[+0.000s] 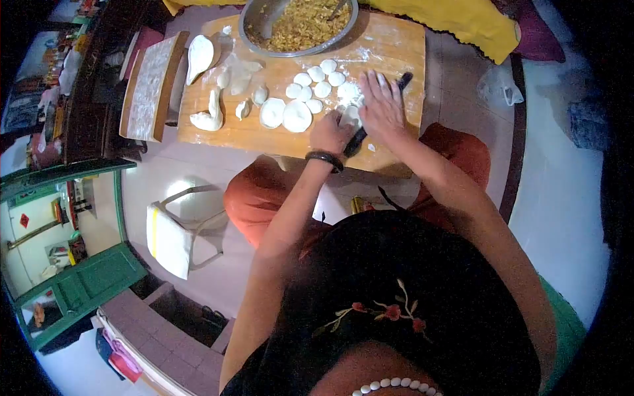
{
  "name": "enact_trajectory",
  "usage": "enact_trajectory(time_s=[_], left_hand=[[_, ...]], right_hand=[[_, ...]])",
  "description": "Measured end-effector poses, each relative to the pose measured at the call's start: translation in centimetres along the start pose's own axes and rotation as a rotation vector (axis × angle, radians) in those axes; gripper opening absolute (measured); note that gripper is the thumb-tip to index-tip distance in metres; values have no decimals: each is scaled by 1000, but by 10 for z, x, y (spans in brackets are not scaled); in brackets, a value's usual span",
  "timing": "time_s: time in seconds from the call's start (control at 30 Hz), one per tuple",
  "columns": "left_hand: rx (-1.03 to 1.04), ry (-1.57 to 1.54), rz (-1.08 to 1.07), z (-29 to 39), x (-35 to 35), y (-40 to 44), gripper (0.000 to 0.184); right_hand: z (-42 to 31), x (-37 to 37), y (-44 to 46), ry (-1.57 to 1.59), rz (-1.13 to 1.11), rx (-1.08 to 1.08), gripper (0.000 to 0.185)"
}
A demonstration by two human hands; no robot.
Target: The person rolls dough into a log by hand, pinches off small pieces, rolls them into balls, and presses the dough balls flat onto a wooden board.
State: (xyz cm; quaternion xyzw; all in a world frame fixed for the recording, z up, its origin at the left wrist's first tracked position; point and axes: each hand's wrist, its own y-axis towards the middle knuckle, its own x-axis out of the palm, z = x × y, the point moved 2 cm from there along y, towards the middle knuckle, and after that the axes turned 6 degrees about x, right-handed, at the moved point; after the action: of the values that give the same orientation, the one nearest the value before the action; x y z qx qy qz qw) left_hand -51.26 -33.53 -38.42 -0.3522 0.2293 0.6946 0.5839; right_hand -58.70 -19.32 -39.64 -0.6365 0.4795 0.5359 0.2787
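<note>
My left hand (330,134), with a dark bracelet at the wrist, is closed at the edge of a small dough disc (351,117). My right hand (383,109) lies with fingers stretched out across a black rolling pin (356,142), whose middle it hides. White flour (348,91) is spread beside the fingers. Several small dough rounds (322,90) lie left of my right hand. Two wider, flat wrappers (297,116) lie left of my left hand. Farther left are shaped dough pieces (242,109) and a larger lump of dough (210,119).
A metal bowl of chopped filling (297,30) stands at the wooden board's (277,148) far edge. Another dough piece (200,58) lies at the upper left. A floured wooden board (150,89) is farther left. A white chair (170,241) stands on the floor at left.
</note>
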Motion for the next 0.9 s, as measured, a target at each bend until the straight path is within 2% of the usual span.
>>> enact_trajectory(time_s=[0.03,0.07,0.2,0.3,0.53,0.67,0.73,0.77,0.83,0.9], left_hand=[[-49,63,-53,2,-2,1,29],[-14,76,-18,2,-1,6,24],[38,45,65,-11,6,31,18],[63,-35,73,-18,11,31,17],[163,-110,242,-17,1,2,13],[90,-301,270,-38,-39,-5,19],[61,-111,303,-72,-69,4,21],[16,-77,338,-66,-90,1,25],[67,193,381,-65,-114,-7,27],[160,205,450,-60,-110,-4,27]], right_hand=[[-11,-2,10,-1,-24,4,68],[-20,-7,19,-13,-79,27,70],[-36,12,52,88,110,66,66],[-40,16,58,56,100,113,65],[14,-18,-31,5,-14,-73,63],[28,-25,-39,-1,-69,-106,61],[26,-24,-36,-6,-66,-115,61],[26,-22,-34,-7,-68,-115,61],[26,-19,-31,29,-62,-131,60],[27,-21,-21,97,-35,-164,59]])
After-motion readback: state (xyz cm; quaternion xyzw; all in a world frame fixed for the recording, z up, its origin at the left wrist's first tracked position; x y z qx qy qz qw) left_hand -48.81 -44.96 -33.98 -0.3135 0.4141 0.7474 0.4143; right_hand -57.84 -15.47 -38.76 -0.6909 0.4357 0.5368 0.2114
